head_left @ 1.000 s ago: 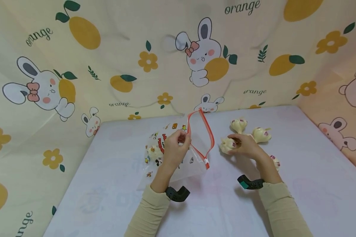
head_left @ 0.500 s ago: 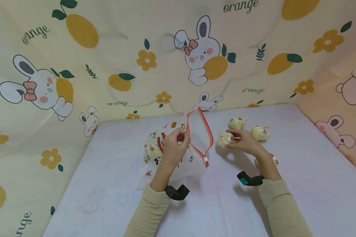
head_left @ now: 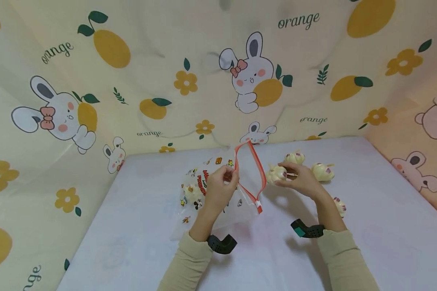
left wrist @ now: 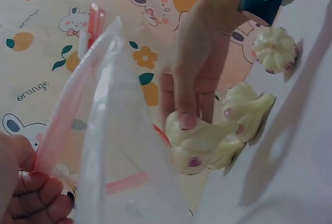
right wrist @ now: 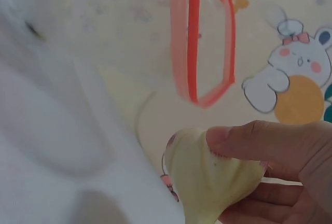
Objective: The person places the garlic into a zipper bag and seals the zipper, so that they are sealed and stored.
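My left hand (head_left: 220, 188) pinches the red zip edge of a clear printed zip bag (head_left: 236, 210), whose red-rimmed mouth (head_left: 261, 169) gapes toward the right. Inside the bag, at its left end, a garlic bulb (head_left: 191, 193) shows through the plastic. Between thumb and fingers, my right hand (head_left: 302, 181) holds another garlic bulb (head_left: 275, 174) just right of the bag's mouth. In the right wrist view this held bulb (right wrist: 207, 172) is below the red rim, its stem pointing down. The left wrist view shows the thumb on the held bulb (left wrist: 194, 143).
Several more garlic bulbs lie on the white-covered table (head_left: 131, 242) at the right: one at the back (head_left: 294, 157), one behind the right hand (head_left: 322, 172), one by the right wrist (head_left: 339, 206). A patterned cloth backdrop (head_left: 189, 32) stands behind the table.
My right hand has lifted the garlic bulb and brought it a little left, closer to the bag's mouth. The left hand keeps its hold on the bag. The head view has tilted slightly.
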Action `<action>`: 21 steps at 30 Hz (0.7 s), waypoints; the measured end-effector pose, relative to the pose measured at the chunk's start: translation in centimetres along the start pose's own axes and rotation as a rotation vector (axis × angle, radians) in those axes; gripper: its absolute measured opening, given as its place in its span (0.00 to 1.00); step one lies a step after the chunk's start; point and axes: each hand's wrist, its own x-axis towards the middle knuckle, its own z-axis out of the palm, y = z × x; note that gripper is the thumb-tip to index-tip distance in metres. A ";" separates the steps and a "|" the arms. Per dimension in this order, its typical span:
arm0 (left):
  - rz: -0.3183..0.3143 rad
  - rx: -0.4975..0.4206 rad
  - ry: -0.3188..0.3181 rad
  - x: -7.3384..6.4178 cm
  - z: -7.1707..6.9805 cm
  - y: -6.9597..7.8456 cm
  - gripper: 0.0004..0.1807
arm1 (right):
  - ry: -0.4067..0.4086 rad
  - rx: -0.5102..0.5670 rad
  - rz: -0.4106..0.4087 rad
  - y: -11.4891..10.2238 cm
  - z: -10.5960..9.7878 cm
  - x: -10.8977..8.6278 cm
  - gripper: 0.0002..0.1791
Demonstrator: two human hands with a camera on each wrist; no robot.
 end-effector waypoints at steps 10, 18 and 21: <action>0.013 0.010 0.014 -0.4 0.4 0.1 0.07 | 0.045 0.055 0.067 -1.5 -0.8 -1.1 0.37; 0.032 0.017 0.019 -0.4 0.6 -0.1 0.07 | 0.068 0.062 0.077 -2.1 -0.8 -1.1 0.37; 0.017 0.016 0.016 -0.5 0.7 -0.3 0.07 | 0.065 0.072 0.096 -2.2 -0.7 -1.1 0.38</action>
